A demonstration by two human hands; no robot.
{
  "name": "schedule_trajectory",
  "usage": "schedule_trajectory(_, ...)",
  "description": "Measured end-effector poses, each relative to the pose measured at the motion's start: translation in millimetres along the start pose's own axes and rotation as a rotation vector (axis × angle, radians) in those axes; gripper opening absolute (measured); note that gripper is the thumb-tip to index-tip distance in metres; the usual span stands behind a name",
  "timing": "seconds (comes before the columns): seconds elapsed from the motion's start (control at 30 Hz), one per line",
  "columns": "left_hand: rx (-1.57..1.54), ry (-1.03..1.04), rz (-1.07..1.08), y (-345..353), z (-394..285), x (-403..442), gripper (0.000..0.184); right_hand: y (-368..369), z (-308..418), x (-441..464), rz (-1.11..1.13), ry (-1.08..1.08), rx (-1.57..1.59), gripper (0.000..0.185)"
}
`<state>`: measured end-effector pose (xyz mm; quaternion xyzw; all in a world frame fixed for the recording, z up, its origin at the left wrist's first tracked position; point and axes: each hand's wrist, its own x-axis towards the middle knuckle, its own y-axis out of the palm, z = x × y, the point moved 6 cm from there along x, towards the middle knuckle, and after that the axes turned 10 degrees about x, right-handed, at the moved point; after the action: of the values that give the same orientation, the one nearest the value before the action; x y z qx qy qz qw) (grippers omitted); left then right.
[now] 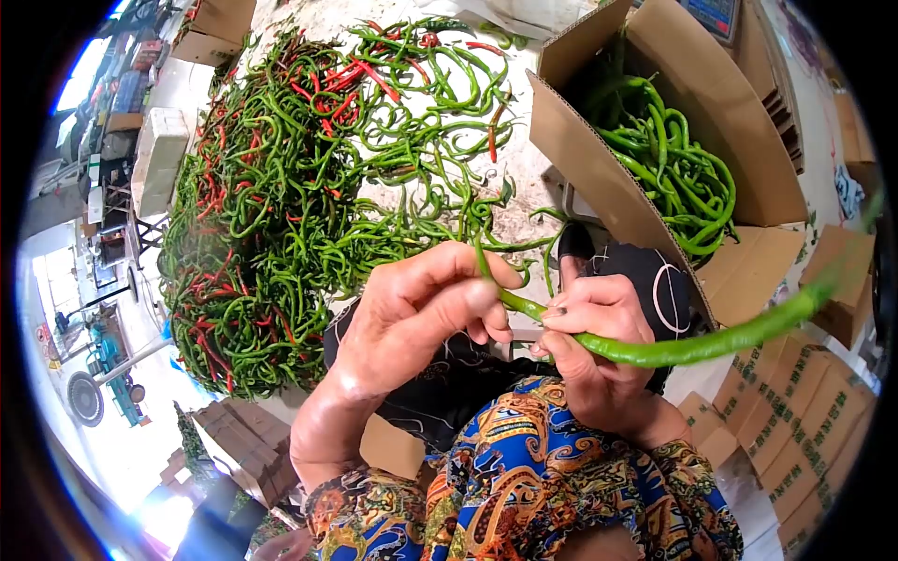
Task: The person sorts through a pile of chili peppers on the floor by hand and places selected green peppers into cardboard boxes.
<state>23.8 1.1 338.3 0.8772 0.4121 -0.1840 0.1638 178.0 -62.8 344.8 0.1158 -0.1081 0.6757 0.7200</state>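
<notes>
A long green chili pepper (692,350) stretches across both hands, its thick end reaching out to the right. My left hand (421,309) pinches the thin end between thumb and fingers. Closed around the pepper a little farther along, my right hand (603,346) grips it between thumb and fingertips. Beyond my left hand lies a large heap of green and red chili peppers (271,206). An open cardboard box (599,159) stands past my right hand, with green chili peppers (687,178) inside.
Loose peppers (421,140) are scattered between the heap and the box. Flattened cartons (795,421) lie at the lower right, and more cardboard (243,439) is at the lower left. A white foam box (159,164) and a fan (86,399) stand farther left.
</notes>
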Motion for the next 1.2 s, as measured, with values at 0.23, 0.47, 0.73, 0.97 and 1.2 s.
schedule_trajectory(0.23, 0.311, 0.036, -0.052, -16.4, -7.6, 4.7, 0.019, -11.5, -23.2, -7.1, -0.281, 0.269, 0.43, 0.004)
schedule_trajectory(0.47, 0.154, 0.101, -0.502, -152.5, 62.1, 1.8, 0.025, -45.2, -31.0, 9.2, -0.745, 0.426, 0.857, 0.048)
schedule_trajectory(0.73, 0.576, -0.15, -0.637, -156.0, 313.8, -10.9, 0.016, 52.6, -114.6, -27.6, -0.255, 0.852, 0.519, 0.028)
schedule_trajectory(0.97, 1.104, 0.013, -0.678, -119.9, 334.6, 49.7, 0.021, 101.9, -299.4, -106.2, 0.135, 0.673, -0.382, 0.025)
schedule_trajectory(1.2, 0.819, 0.255, -0.726, -130.3, 343.4, 42.7, 0.017, 107.7, -372.0, -111.0, 0.267, 0.436, -0.706, 0.031)
